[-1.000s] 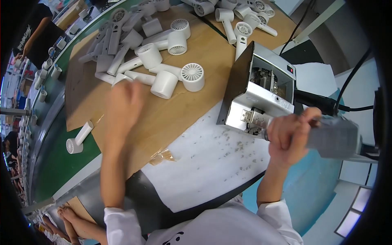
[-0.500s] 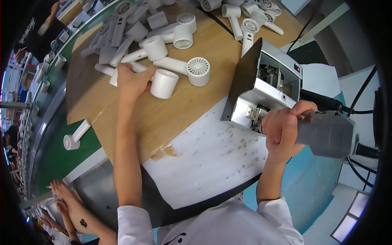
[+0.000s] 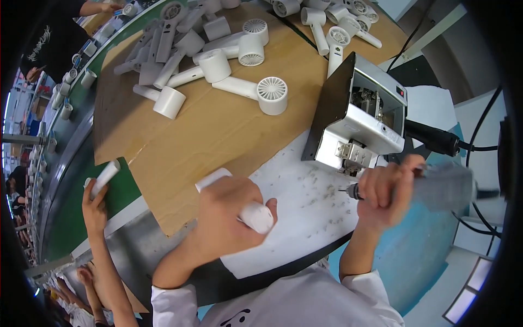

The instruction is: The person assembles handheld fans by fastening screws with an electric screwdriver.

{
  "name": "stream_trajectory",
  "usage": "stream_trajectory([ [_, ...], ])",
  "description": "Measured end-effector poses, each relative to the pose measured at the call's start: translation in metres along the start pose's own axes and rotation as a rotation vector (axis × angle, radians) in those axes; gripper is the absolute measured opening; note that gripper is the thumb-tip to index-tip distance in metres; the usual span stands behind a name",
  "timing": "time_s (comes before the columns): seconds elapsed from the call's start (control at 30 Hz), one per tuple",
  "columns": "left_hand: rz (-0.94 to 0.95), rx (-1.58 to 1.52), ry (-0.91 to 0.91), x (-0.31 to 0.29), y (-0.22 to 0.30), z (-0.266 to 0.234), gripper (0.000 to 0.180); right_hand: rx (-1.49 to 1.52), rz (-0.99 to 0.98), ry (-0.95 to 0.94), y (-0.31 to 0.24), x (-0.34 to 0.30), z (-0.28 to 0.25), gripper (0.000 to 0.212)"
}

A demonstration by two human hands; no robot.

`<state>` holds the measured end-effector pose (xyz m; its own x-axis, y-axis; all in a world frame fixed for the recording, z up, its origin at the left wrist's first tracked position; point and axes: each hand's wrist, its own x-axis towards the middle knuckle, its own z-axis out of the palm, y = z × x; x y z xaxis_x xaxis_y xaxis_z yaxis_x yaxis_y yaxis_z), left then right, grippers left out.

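White, smooth plastic handheld fan with a rounded body (image 3: 257, 219) sits in the left hand (image 3: 229, 210), over the border between the brown cardboard sheet (image 3: 218, 139) and the white sheet (image 3: 294, 229) strewn with tiny bits. It looks light and stiff, probably a little slippery, with any thin grille ribs the likeliest part to crack; the solid handle seems the safest hold. The left grip is curled closed around the fan's middle, thumb along one side, white plastic showing at both ends. The right grip wraps firmly round a grey, thick-bodied power screwdriver (image 3: 444, 187), blurred, its thin bit pointing leftward, well apart from the fan.
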<state>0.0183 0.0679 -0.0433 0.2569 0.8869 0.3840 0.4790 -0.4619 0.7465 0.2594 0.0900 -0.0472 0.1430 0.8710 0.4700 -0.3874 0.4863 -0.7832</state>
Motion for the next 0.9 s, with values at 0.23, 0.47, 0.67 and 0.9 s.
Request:
stream_trajectory([
  [0.23, -0.011, -0.217, -0.025, -0.009, 0.005, 0.021, 0.029, -0.162, -0.237, -0.002, 0.001, 0.019, 0.009, 0.009],
  [0.47, 0.033, -0.131, -0.064, -0.007, 0.006, 0.018, 0.03, -0.181, -0.107, 0.144, 0.013, 0.019, 0.015, 0.019],
  [0.67, 0.006, -0.262, -0.096, -0.003, 0.008, 0.024, 0.031, -0.427, -0.068, 0.089, 0.019, 0.021, 0.01, 0.028],
  [0.9, 0.042, -0.2, -0.144, -0.011, 0.009, 0.028, 0.03, -0.29, -0.082, -0.003, 0.021, 0.016, 0.013, 0.02],
])
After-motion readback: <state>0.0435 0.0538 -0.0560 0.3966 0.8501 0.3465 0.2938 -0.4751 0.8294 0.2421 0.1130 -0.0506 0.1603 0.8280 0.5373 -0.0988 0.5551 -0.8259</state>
